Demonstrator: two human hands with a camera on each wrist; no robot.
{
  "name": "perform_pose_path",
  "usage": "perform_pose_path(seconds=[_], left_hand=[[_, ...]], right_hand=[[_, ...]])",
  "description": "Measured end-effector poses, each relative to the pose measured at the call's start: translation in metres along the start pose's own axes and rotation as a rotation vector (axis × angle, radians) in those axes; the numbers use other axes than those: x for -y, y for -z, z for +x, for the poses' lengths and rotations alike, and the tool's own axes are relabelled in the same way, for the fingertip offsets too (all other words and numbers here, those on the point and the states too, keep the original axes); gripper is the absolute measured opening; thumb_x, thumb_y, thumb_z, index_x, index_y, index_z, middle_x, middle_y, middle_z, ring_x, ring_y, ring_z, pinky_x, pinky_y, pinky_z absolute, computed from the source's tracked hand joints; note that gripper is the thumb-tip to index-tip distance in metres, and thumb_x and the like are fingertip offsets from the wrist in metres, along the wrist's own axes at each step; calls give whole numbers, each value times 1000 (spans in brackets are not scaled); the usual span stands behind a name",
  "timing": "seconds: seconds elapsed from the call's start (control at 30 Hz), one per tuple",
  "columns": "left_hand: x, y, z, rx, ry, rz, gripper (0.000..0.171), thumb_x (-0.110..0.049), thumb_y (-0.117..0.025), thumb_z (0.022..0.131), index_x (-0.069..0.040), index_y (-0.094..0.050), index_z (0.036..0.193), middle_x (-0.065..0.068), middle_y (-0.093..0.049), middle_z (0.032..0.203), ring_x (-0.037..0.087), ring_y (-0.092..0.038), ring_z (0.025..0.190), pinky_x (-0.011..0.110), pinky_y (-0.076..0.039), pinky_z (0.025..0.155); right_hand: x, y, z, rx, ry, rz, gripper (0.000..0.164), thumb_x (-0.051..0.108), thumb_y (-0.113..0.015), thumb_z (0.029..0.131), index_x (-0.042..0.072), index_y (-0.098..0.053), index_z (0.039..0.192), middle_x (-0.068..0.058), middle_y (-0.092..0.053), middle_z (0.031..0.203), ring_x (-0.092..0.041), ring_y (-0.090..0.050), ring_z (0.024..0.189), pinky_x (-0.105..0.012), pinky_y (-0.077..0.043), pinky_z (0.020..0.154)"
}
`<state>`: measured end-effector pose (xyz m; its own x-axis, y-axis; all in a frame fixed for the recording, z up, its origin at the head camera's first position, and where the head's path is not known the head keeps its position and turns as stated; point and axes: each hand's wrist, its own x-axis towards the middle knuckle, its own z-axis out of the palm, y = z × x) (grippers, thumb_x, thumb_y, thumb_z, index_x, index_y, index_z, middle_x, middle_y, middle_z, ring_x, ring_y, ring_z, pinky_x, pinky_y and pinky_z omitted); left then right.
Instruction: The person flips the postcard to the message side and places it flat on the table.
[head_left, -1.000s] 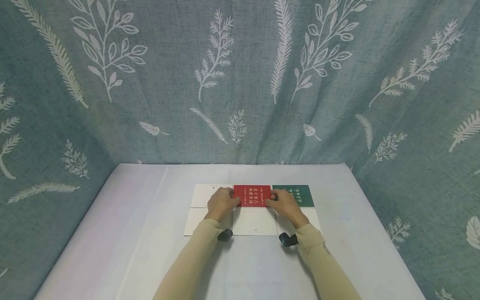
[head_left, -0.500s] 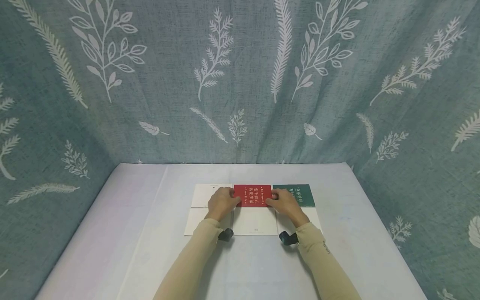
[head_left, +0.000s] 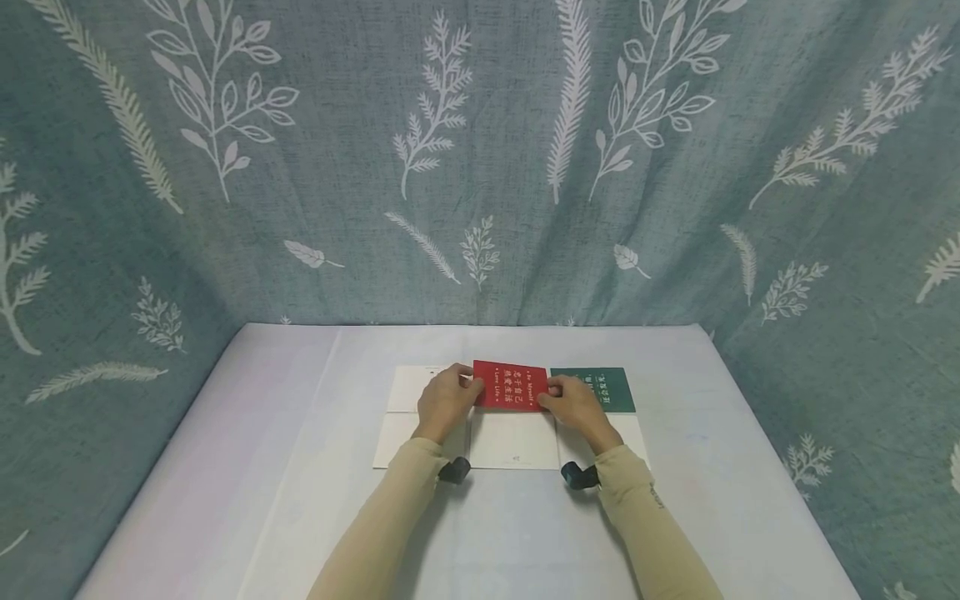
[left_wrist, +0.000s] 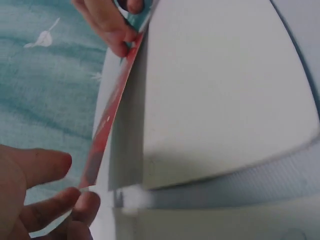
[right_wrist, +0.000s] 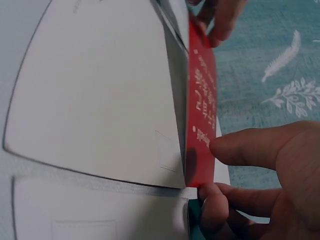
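Observation:
A red card with pale printed lettering is held by its two ends between the hands, its far edge slanting. My left hand pinches the left end; my right hand pinches the right. In the right wrist view, the thumb lies on the card's printed face and the fingers curl at its end. Seen from the left wrist, the card stands nearly edge-on, tilted up beside a large white card. Nearer the person, that white card lies flat below the red one.
A green card with lettering lies to the right, partly behind the right hand. White cards lie at the upper left, lower left and lower right. They rest on a white-covered table, with a leaf-patterned curtain behind.
The red card, flat in line with its neighbours before, has its left end raised and now tilts. Both hands keep their hold, almost in place. The head view has shifted slightly.

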<state>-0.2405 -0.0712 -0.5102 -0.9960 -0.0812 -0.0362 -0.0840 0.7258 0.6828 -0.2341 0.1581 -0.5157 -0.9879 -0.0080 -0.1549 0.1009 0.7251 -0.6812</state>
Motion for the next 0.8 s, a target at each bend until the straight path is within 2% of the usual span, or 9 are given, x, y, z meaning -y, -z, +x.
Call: perform_pose_path(seconds=[0.33,0.63,0.8], left_hand=[[-1,3,-3,0,23,-64,38,-28,-66,93,-12,-67,127,1,-71,91,17,-62,72,32,-47,61],[2,2,-2,49,38,-185,36,-28,-66,96,-8,-71,125,6,-72,105,21,-65,93,37,-53,76],[6,1,-2,62,16,-276,36,-25,-63,97,-6,-68,127,8,-70,102,21,-66,90,32,-55,70]], right_hand=[[4,-3,0,-15,7,-21,48,23,-70,93,-3,-62,132,-10,-68,109,-26,-61,103,-44,-50,93],[5,-3,-1,-9,9,-58,48,23,-70,93,-3,-61,133,-11,-65,110,-27,-59,104,-44,-50,92],[6,-3,-3,-7,1,-51,48,23,-70,94,-2,-61,133,-14,-64,114,-30,-59,110,-47,-49,96]])
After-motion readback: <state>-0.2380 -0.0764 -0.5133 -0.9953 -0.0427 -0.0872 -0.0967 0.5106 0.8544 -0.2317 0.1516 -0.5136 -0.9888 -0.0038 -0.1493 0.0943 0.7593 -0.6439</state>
